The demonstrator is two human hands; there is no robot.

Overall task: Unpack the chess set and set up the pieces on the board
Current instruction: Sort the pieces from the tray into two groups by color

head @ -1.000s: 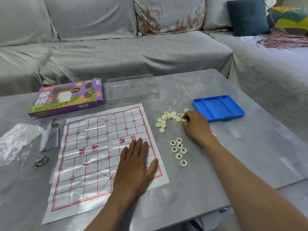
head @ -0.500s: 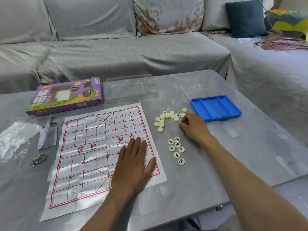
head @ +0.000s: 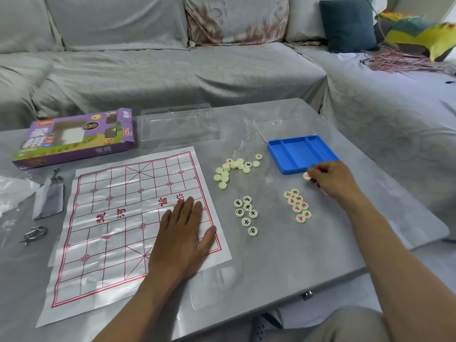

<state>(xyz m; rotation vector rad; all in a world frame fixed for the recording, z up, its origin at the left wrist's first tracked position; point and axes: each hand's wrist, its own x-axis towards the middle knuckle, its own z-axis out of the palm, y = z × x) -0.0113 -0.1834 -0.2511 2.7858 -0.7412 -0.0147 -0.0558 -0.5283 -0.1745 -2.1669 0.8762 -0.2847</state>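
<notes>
A white paper board [head: 118, 225] with red grid lines lies on the grey table. My left hand [head: 182, 233] presses flat on its near right part, fingers straight. Right of the board sit three groups of small cream discs: an unsorted pile [head: 233, 169], a black-lettered cluster [head: 246, 214] and a red-lettered cluster [head: 297, 204]. My right hand [head: 330, 180] pinches one red-lettered piece [head: 307, 176] just below the blue tray [head: 299, 153], above the red cluster.
A purple game box [head: 74, 139] and a clear plastic lid [head: 179, 125] lie behind the board. Metal ring puzzles [head: 34, 234] and plastic wrap [head: 14, 193] sit at the left. A grey sofa runs behind and to the right of the table [head: 283, 257].
My right hand moved from the unsorted pile to the right, carrying a red-lettered piece toward the tray's near corner. The red cluster it covered is now visible. My left hand stays on the board.
</notes>
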